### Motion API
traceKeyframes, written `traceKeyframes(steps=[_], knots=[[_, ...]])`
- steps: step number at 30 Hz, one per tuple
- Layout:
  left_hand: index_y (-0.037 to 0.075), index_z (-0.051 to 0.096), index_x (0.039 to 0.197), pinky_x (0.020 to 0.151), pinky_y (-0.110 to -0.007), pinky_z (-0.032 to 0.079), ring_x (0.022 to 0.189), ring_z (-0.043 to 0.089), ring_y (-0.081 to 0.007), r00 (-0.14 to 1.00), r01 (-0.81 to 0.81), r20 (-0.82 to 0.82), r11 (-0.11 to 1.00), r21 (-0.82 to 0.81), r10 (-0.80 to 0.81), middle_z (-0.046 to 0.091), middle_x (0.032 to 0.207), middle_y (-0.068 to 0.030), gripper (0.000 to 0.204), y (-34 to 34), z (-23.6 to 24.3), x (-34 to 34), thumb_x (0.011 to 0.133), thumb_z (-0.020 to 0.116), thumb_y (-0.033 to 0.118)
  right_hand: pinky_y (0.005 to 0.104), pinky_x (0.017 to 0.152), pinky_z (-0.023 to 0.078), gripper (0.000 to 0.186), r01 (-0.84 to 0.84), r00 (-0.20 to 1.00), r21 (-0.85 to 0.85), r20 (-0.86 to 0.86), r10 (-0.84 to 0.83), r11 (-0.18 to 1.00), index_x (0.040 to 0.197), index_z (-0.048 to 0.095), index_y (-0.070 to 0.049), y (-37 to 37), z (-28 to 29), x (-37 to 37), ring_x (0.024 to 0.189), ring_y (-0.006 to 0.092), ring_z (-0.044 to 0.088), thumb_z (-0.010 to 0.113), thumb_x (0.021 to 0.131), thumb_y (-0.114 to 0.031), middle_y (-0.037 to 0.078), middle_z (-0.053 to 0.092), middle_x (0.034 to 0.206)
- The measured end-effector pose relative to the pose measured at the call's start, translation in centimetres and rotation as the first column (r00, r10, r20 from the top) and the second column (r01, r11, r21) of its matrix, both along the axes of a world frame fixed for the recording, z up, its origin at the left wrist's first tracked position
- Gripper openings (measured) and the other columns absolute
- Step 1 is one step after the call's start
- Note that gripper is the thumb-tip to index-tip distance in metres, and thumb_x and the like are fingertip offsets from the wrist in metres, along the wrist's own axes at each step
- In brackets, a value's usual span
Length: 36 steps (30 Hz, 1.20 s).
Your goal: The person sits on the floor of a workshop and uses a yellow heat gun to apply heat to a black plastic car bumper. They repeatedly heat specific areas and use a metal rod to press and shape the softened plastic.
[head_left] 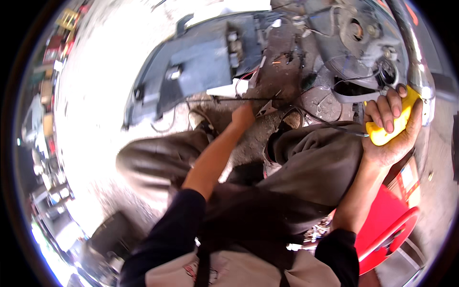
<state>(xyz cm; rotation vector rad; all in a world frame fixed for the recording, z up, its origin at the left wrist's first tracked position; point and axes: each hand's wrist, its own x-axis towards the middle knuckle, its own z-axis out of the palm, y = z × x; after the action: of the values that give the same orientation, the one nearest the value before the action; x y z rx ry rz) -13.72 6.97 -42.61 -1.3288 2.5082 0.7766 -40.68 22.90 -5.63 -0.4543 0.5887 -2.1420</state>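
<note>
My right hand (392, 124) is closed on a yellow plastic object (385, 134) at the right, beside a curved chrome tube (411, 43). A black cable (320, 119) runs from near this hand toward the middle. My left hand (242, 115) is closed in the middle, by a thin black rod or cable (229, 99) lying crosswise; what its hidden fingers hold, I cannot make out. A pointed grey metal piece (265, 110) is just right of it.
A large grey plastic panel (191, 67) lies ahead on the floor. Dark body parts with wires (339, 38) stand at the upper right. A red plastic chair or stool (377, 225) is beside my right leg. Cluttered items (48, 134) line the far left.
</note>
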Motion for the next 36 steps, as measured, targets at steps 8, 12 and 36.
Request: traceKeyframes(steps=[8,12,36], knots=[[0.015,0.042,0.152,0.070,-0.056,0.055,0.085,0.071,-0.0431,0.998,0.068,0.011,0.997,0.022,-0.069,0.073,0.096,-0.0200,0.062,2.0,-2.4,-4.4,0.092,0.054,0.019,0.0263,0.049,0.040,0.044,0.100,0.992,0.134,-0.092,-0.088,0.986,0.117,0.048,-0.002,1.2,0.3,-1.4,0.045,0.0107,0.043,0.038,0.110,-0.044,0.003,0.052,0.077],[0.012,0.056,0.133,0.066,-0.048,0.058,0.084,0.074,-0.0349,0.979,0.158,0.145,0.981,-0.111,-0.141,0.070,0.102,-0.0156,0.040,0.9,-4.4,-4.5,0.093,0.055,0.015,0.0262,0.047,0.041,0.041,0.157,0.979,0.146,-0.156,-0.134,0.977,0.116,0.047,-0.001,1.3,-0.3,-1.3,0.042,0.0113,0.045,0.042,0.109,-0.041,0.004,0.052,0.078],[0.002,0.068,0.096,0.063,-0.040,0.056,0.062,0.069,-0.0312,0.947,-0.134,-0.320,0.892,-0.431,-0.012,0.068,0.072,-0.0134,0.008,3.6,44.6,16.2,0.090,0.063,0.005,0.0288,0.053,0.038,0.034,0.082,0.994,0.001,-0.077,-0.082,0.997,0.101,0.058,-0.009,-3.1,2.1,4.0,0.057,0.0166,0.050,0.059,0.100,-0.043,0.004,0.053,0.072]])
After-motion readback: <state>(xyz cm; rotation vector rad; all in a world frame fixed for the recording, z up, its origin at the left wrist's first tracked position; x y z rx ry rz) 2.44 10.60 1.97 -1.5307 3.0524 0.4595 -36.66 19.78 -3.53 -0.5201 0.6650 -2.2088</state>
